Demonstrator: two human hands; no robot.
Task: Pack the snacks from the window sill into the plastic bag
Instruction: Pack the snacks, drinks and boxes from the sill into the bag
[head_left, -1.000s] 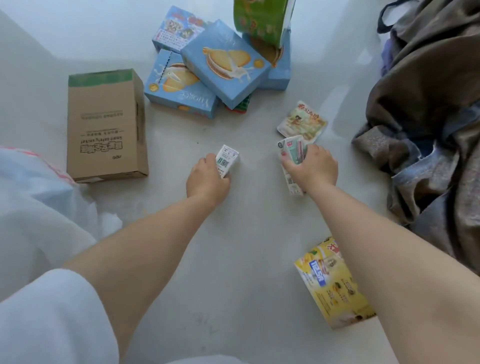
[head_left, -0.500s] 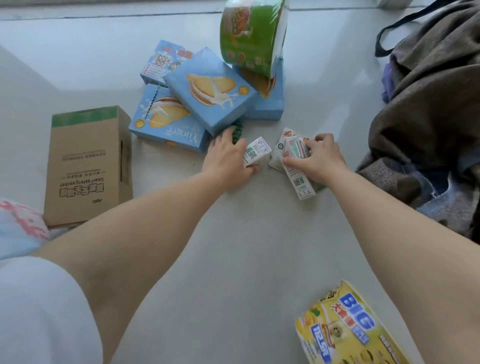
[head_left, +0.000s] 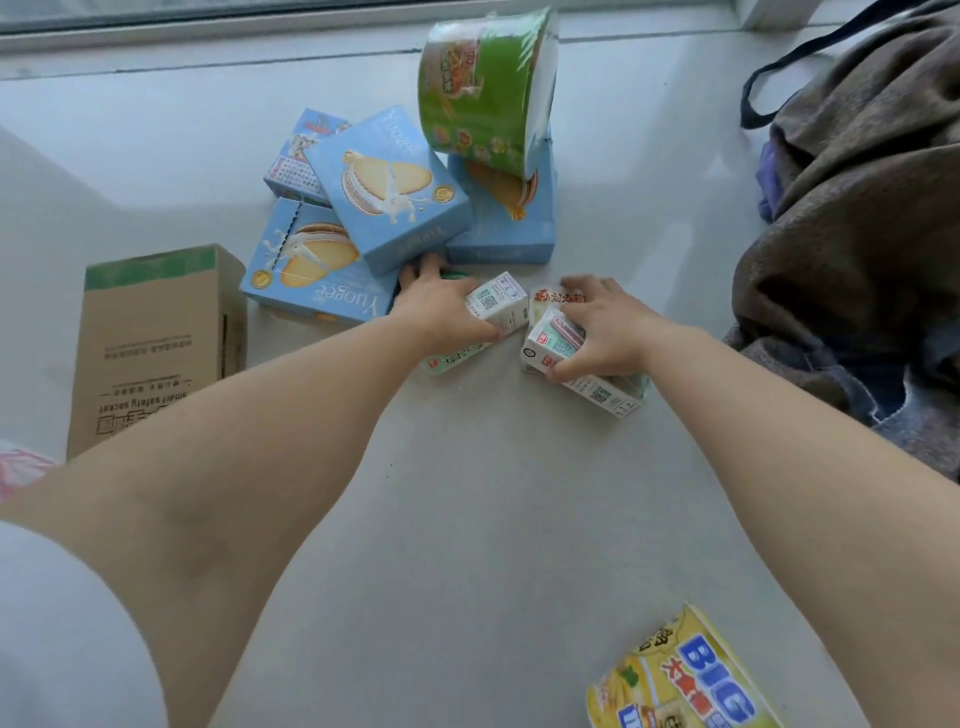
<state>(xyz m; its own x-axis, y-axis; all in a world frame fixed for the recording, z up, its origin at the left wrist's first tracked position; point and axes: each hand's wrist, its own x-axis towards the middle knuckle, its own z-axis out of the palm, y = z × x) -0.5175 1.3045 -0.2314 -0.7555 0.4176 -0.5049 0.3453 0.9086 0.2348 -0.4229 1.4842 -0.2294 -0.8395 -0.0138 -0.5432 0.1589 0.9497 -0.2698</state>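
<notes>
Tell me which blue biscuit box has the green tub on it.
The rightmost blue biscuit box: the green tub rests tilted on it; the others carry no tub.

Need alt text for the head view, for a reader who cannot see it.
Two bare hands gather small snacks on a grey window sill: the left hand grips a small white carton, the right hand holds another carton over a flat packet. Behind them lie blue biscuit boxes and a green tub.
</notes>
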